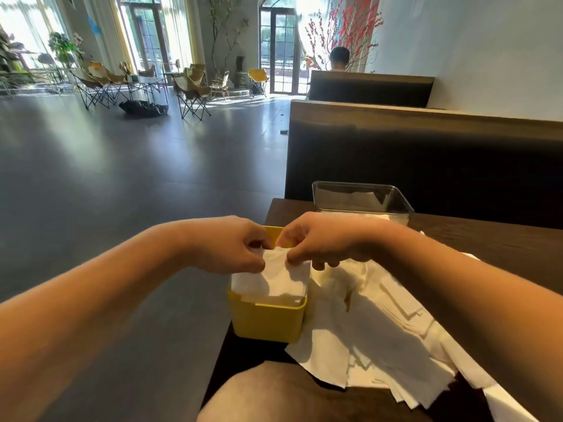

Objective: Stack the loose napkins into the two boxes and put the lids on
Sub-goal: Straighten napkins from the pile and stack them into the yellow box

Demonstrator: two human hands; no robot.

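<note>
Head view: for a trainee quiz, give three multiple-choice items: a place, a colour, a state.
1. The clear rectangular plastic box stands: A. at the dark wooden table's far end B. on the floor C. on a chair
2. The near square plastic box is: A. red B. yellow C. black
3. The left hand and right hand: A. rest flat B. lift a lid C. pinch a white paper napkin
Answers: 1A, it sits beyond the hands; 2B, its walls are yellow; 3C, fingertips nip the napkin over that box.
</note>
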